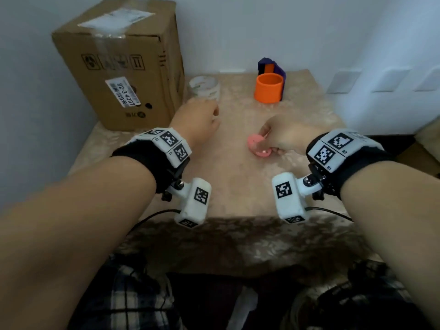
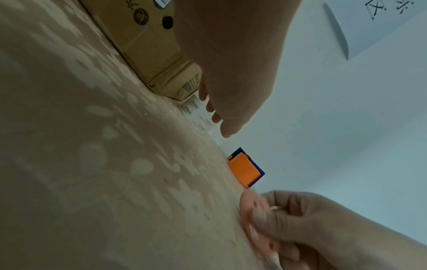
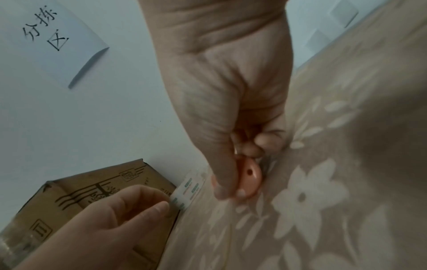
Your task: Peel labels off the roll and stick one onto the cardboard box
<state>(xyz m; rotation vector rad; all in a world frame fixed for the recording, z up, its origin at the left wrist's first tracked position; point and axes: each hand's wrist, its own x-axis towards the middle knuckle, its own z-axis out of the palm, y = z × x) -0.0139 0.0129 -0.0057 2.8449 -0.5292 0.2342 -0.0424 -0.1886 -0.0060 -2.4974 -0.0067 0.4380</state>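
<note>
Label roll: a white roll of printed labels [image 1: 204, 88] stands on end on the beige floral tablecloth [image 1: 238, 186], its open core facing up, its axis upright. It sits at the back of the table, just beside the right face of the tall brown cardboard box [image 1: 123, 67].
Cardboard box: stands upright at the table's back-left corner, long axis vertical, against the wall; a white printed sticker [image 1: 122, 91] is already on its front face, tilted, and clear tape lies across its top.
Left hand: the left hand [image 1: 198, 119] hovers just in front of the label roll, fingers loosely curled with their tips toward the roll; it grips nothing, and whether a fingertip touches the roll cannot be told.
Right hand: the right hand [image 1: 283, 138] is closed on a small round pink plastic object [image 1: 258, 145], thumb and fingers pinching its rim; the object sits at the tablecloth in the middle of the table, well apart from the roll.
Containers: an orange open-topped cylindrical cup [image 1: 269, 88] stands at the back, with a purple and orange block [image 1: 271, 65] directly behind it; the inside of the cup cannot be made out.
</note>
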